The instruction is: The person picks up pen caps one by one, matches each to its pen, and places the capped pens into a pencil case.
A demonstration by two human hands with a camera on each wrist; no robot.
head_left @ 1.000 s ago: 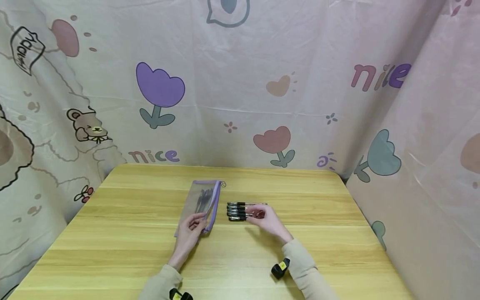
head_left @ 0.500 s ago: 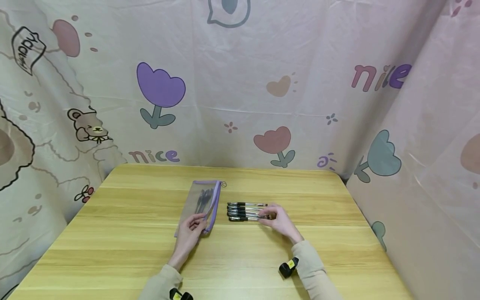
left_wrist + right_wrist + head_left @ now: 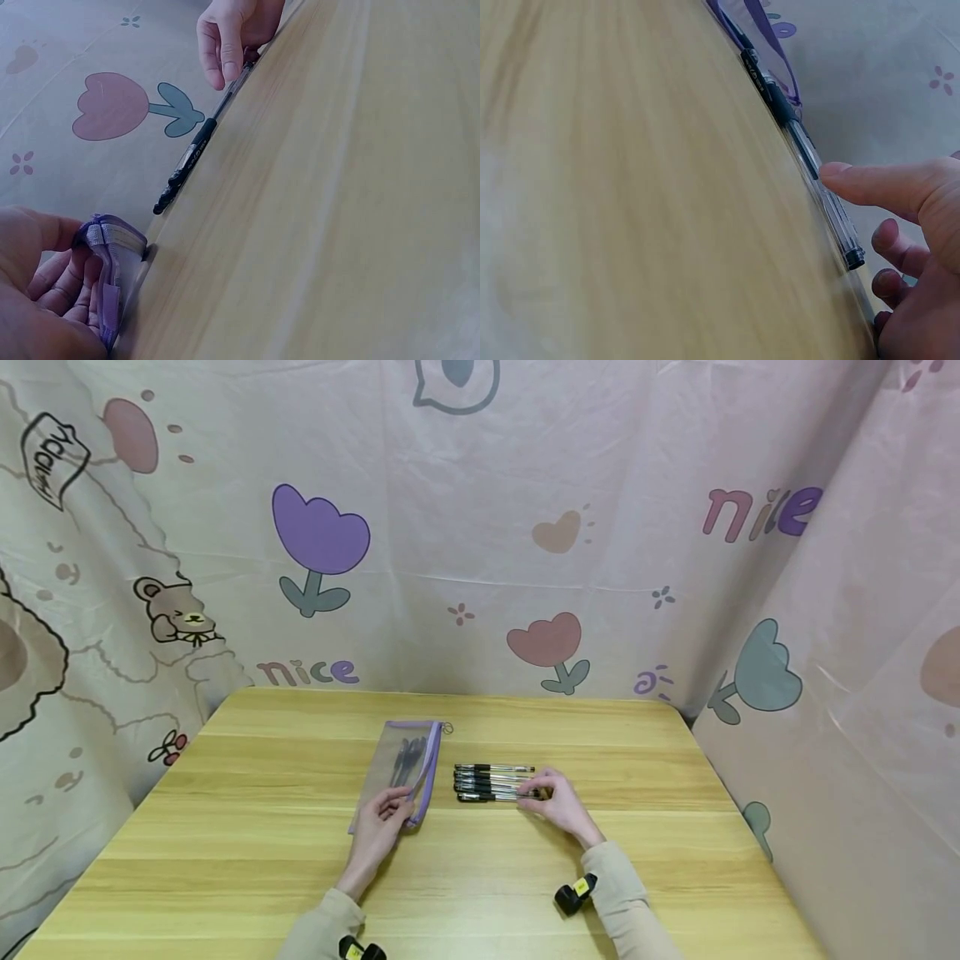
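Observation:
A grey see-through zip pouch [image 3: 380,766] with purple trim lies left of the table's middle, with several dark pens showing inside it. My left hand [image 3: 377,828] pinches its zipped edge [image 3: 111,259] between thumb and fingers, and the mouth gapes slightly in the left wrist view. To the right of the pouch, several clear-barrelled gel pens [image 3: 491,770] with black grips and caps lie side by side, caps toward the pouch. My right hand [image 3: 561,810] holds the nearest pen [image 3: 832,214] near its tail end, thumb against the barrel; the index fingertip is hidden in the right wrist view.
The wood-grain table [image 3: 600,727] carries the pouch and pens. A patterned cloth [image 3: 450,552] hangs behind it and along both sides. Each wrist wears a small black camera, such as the right one [image 3: 573,895].
My right hand has slid right along the pens from their middle to their tail ends, then stayed there. The left hand and the pouch have kept their place.

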